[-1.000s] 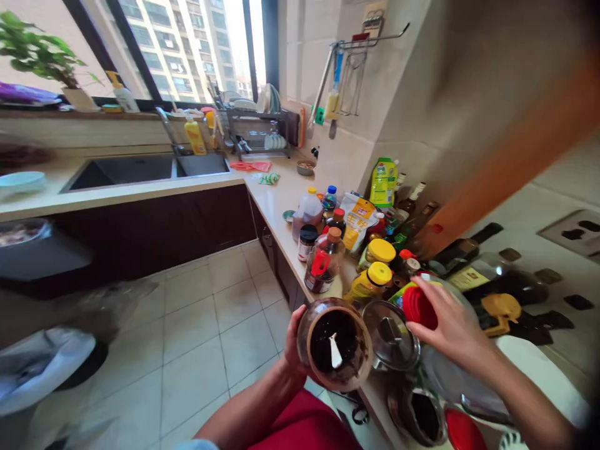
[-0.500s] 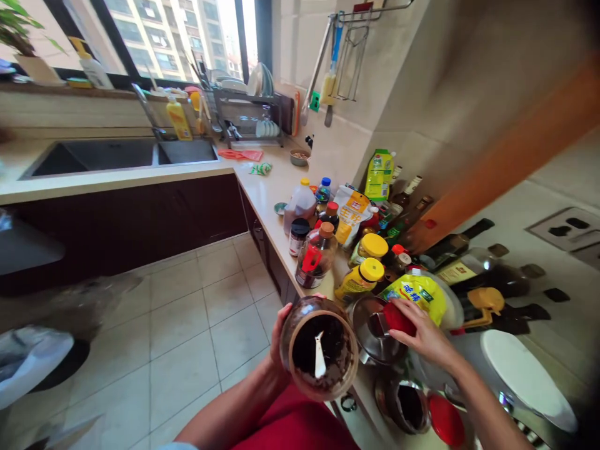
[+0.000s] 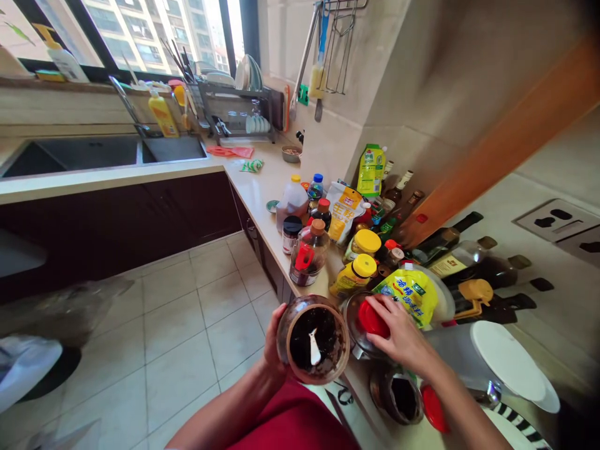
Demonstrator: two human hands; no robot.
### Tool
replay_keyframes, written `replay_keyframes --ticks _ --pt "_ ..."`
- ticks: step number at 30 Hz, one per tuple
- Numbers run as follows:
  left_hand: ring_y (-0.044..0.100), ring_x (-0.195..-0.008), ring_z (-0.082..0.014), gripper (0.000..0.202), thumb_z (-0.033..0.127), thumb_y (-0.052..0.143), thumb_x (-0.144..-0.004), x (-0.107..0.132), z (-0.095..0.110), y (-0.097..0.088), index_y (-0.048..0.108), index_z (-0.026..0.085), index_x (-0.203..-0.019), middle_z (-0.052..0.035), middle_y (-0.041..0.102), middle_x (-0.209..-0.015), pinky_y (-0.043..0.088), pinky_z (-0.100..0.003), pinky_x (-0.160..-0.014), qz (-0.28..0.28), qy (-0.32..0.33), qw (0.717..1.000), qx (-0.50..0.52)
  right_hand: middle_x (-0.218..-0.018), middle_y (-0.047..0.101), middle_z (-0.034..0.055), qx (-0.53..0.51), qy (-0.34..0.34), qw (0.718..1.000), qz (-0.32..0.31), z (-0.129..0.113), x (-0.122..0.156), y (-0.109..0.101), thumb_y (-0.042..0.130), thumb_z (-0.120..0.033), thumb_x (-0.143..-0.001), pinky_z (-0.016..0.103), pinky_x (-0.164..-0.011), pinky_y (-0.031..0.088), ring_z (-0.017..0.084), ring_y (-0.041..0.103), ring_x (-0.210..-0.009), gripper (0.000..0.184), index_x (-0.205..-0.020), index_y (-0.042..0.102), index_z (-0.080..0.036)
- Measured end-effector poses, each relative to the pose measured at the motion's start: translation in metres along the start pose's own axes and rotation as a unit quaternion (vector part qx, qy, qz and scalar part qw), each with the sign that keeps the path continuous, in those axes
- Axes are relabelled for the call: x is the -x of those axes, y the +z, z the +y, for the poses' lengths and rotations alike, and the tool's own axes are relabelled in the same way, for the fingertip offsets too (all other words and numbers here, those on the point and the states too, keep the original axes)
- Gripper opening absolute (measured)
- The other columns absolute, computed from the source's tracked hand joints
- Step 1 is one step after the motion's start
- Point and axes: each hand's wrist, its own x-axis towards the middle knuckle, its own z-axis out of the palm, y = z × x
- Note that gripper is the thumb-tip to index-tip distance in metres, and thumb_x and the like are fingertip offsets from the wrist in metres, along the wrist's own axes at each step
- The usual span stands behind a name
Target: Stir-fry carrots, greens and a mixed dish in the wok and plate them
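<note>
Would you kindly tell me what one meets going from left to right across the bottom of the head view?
Left hand → open jar → red lid → right hand → white round cover.

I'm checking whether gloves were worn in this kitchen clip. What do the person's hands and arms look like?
The left hand and right hand are bare: no gloves, and no ring, watch or bracelet shows. The left forearm and right forearm are uncovered, no sleeve in view. A red garment shows below them.
</note>
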Motion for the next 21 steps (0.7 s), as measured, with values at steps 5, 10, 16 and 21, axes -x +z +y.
replay_keyframes --ticks 5,10,16,21 --pt "0.065 -0.094 -0.0259 0.047 0.048 0.047 -0.085 0.001 0.003 0.006 0.068 0.013 -0.108 -0.0106 0.072 -0.100 0.041 -0.041 -0.097 0.031 0.031 0.999 0.014 -0.143 0.039 0.0118 0.050 0.034 0.997 -0.050 -0.002 0.002 0.013 0.058 -0.032 -0.076 0.047 -0.096 0.042 0.031 0.047 -0.119 0.067 -0.140 0.040 -0.025" --pt "0.065 -0.093 -0.0251 0.045 0.044 0.046 -0.086 0.006 0.003 0.016 0.067 0.012 -0.110 -0.0113 0.072 -0.100 0.042 -0.038 -0.094 0.035 0.060 0.998 0.009 -0.149 0.031 0.0106 0.066 0.037 0.996 -0.046 -0.002 0.006 0.013 0.064 -0.037 -0.072 0.049 -0.101 0.038 0.033 0.033 -0.133 0.076 -0.143 0.036 -0.028" --pt "0.067 -0.087 -0.0229 0.043 0.044 0.047 -0.085 0.008 0.005 0.015 0.070 0.012 -0.102 -0.0100 0.074 -0.091 0.045 -0.034 -0.088 0.057 0.042 0.997 0.014 -0.143 0.041 0.0105 0.084 0.024 0.996 -0.010 0.004 0.006 0.016 0.065 -0.043 -0.074 0.054 -0.096 0.041 0.037 0.036 -0.131 0.071 -0.139 0.041 -0.029" --pt "0.066 -0.092 -0.0262 0.044 0.047 0.050 -0.082 0.009 0.004 0.012 0.068 0.013 -0.105 -0.0105 0.073 -0.096 0.046 -0.038 -0.089 0.071 0.042 0.997 -0.004 -0.120 0.055 0.0125 -0.002 -0.079 0.970 0.229 -0.038 0.016 -0.023 0.061 -0.030 -0.083 0.040 -0.092 0.046 0.024 0.054 -0.110 0.043 -0.124 0.052 -0.020"
